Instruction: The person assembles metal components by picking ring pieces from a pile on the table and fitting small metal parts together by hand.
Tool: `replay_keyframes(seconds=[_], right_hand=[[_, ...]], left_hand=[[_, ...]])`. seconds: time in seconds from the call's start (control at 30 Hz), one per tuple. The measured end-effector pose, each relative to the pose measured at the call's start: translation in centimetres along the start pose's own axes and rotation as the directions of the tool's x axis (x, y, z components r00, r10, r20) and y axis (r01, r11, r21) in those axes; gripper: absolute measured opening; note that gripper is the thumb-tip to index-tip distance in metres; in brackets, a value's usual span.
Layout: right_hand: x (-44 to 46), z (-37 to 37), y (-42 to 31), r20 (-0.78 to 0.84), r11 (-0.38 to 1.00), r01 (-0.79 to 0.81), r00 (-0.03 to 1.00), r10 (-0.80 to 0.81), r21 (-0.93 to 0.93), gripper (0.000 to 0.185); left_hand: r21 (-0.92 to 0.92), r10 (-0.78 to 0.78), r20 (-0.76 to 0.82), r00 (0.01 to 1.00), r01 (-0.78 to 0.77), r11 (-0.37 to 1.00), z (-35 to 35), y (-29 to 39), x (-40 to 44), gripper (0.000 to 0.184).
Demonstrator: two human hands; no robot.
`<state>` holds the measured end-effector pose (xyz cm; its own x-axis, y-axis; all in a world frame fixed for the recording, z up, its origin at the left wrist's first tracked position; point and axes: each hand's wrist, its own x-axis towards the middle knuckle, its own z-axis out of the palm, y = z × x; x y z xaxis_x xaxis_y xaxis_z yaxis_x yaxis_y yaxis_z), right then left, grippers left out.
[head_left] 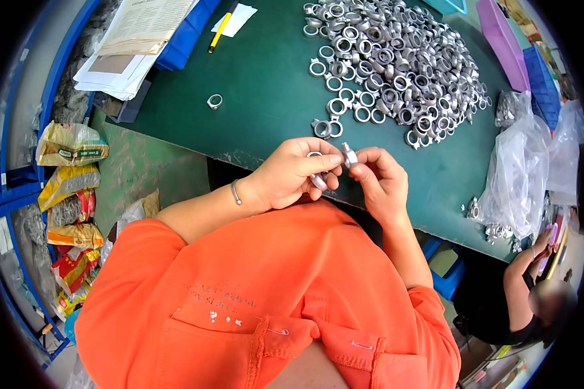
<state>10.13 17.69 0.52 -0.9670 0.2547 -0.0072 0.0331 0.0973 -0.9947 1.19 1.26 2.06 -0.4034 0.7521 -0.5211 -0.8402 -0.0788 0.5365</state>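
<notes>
My left hand (pixel 298 170) is closed around a metal ring (pixel 318 181) at the near edge of the green table. Between the thumb and fingers of my right hand (pixel 381 176) is another small metal ring (pixel 349 155) with a short stub, seen nearly edge-on. The left thumb tip comes close to this stub; whether it touches, I cannot tell. Just beyond my hands, a few loose rings (pixel 322 128) lie at the near end of a large pile of grey metal rings (pixel 396 65). A single ring (pixel 215 101) lies apart to the left.
The green table (pixel 259 97) holds a yellow marker (pixel 220 32), papers (pixel 136 45) and a blue bin (pixel 187 39). Plastic bags (pixel 516 175) and a pink bin (pixel 503 45) stand right. Shelves with sacks (pixel 71 144) are at left. Another person (pixel 499 298) sits at lower right.
</notes>
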Motion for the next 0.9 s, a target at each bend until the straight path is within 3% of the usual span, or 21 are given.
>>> replay_keyframes(seconds=[0.07, 0.13, 0.17, 0.23, 0.37, 0.43, 0.47, 0.5, 0.57, 0.63, 0.67, 0.73, 0.77, 0.8, 0.83, 0.87, 0.9], right_hand=[[0.0, 0.0, 0.2, 0.01, 0.997, 0.061, 0.998, -0.06, -0.041, 0.011], [0.5, 0.0, -0.3, 0.102, 0.844, 0.448, 0.893, -0.438, -0.295, 0.014], [0.4, 0.1, -0.3, 0.102, 0.844, 0.448, 0.893, -0.438, -0.294, 0.014], [0.2, 0.1, -0.4, 0.099, 0.82, 0.463, 0.883, -0.458, -0.338, 0.017], [0.3, -0.3, -0.8, 0.109, 0.846, 0.475, 0.88, -0.462, -0.244, 0.011], [-0.3, -0.5, -0.3, 0.027, 0.989, 0.134, 0.99, -0.136, 0.069, 0.007], [-0.4, -0.5, -0.2, 0.024, 0.982, 0.04, 0.999, -0.046, 0.187, 0.019], [-0.4, -0.5, -0.4, 0.024, 0.982, 0.04, 0.999, -0.045, 0.186, 0.019], [-0.2, -0.5, -0.9, 0.084, 0.945, -0.124, 0.991, 0.103, 0.304, 0.024], [-0.2, -0.6, -0.6, 0.141, 0.938, -0.144, 0.985, 0.104, 0.315, 0.022], [-0.3, -0.4, -0.5, 0.128, 0.936, -0.102, 0.99, 0.061, 0.338, 0.022], [-0.5, 0.2, -1.2, 0.049, 0.89, -0.044, 0.998, 0.024, 0.454, 0.017], [-0.3, 0.0, -1.4, 0.051, 0.891, -0.041, 0.999, 0.02, 0.453, 0.017], [0.0, -0.3, -1.6, 0.083, 0.959, 0.244, 0.963, -0.257, 0.143, 0.016], [0.4, -0.4, -2.0, 0.198, 0.837, 0.524, 0.847, -0.492, -0.161, 0.015], [0.6, -0.3, -3.0, 0.322, 0.806, 0.571, 0.801, -0.505, -0.156, 0.013], [0.6, 0.2, -3.1, 0.323, 0.815, 0.571, 0.793, -0.517, -0.1, 0.012]], left_hand=[[0.019, 0.018, 0.024, 1.0, -0.018, 1.0, 0.2, 0.0, -0.1, 0.012], [0.169, 0.055, 0.017, 0.998, -0.058, 0.984, 0.3, 0.1, -0.1, 0.011], [0.17, 0.056, 0.017, 0.998, -0.058, 0.984, 0.5, 0.2, -0.4, 0.011], [0.417, 0.135, -0.002, 0.991, -0.122, 0.901, 1.2, 0.6, -0.9, 0.01], [0.519, 0.182, 0.016, 0.983, -0.164, 0.839, 1.2, 0.2, -1.2, 0.007], [0.561, 0.363, 0.116, 0.924, -0.363, 0.744, 1.2, -0.2, -1.1, 0.006], [0.56, 0.363, 0.117, 0.924, -0.363, 0.744, 1.1, -0.3, -1.0, 0.006], [0.593, 0.409, 0.153, 0.9, -0.415, 0.69, 1.1, -0.4, -1.0, 0.004], [0.622, 0.451, 0.192, 0.872, -0.464, 0.631, 0.9, -0.4, -0.9, 0.003], [0.674, 0.495, 0.311, 0.811, -0.555, 0.488, 0.6, -0.4, -0.8, 0.01], [0.673, 0.495, 0.312, 0.811, -0.556, 0.487, 0.7, -0.4, -0.9, 0.01], [0.59, 0.336, 0.144, 0.931, -0.353, 0.726, 0.9, -0.4, -1.3, 0.017], [0.59, 0.34, 0.145, 0.929, -0.357, 0.724, 0.8, -0.3, -1.2, 0.017], [0.364, 0.206, 0.05, 0.977, -0.21, 0.907, 0.7, -0.2, -1.1, 0.02], [0.1, 0.05, -0.002, 0.999, -0.05, 0.994, 0.5, 0.0, -0.8, 0.025], [-0.048, -0.026, 0.161, 0.987, 0.034, 0.998, -0.7, -0.1, -0.6, 0.032], [-0.128, -0.104, 0.218, 0.97, 0.134, 0.983, -1.5, -0.3, -0.5, 0.03]])
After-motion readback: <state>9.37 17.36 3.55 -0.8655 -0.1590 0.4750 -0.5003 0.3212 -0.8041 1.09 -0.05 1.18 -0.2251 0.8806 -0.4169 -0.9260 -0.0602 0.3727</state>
